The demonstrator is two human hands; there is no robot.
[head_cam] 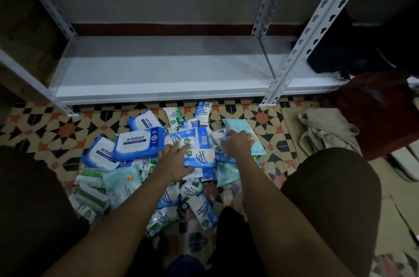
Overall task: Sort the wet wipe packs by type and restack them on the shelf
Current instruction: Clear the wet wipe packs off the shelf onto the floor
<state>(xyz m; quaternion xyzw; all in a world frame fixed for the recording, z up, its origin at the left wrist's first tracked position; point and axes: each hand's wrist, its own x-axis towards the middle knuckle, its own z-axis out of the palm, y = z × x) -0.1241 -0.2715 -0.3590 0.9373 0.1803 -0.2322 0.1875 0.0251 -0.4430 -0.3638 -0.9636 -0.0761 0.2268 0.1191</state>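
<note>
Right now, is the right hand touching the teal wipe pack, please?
Touching: the head view shows the right hand resting with spread fingers on the teal wipe pack.

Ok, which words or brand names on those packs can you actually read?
"antabax": large blue-and-white wipe pack, top of the pile.
"antabax": blue-and-white pack behind it.
"antabax": blue-and-white pack left of it.
"Antibacterial", partly legible: small blue-and-white pack by the left hand.
Smaller print, barcode digits: too blurred.

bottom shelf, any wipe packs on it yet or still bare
Bare: the bottom shelf shows only white board, and the wet wipe packs all lie heaped on the tiled floor.
</note>
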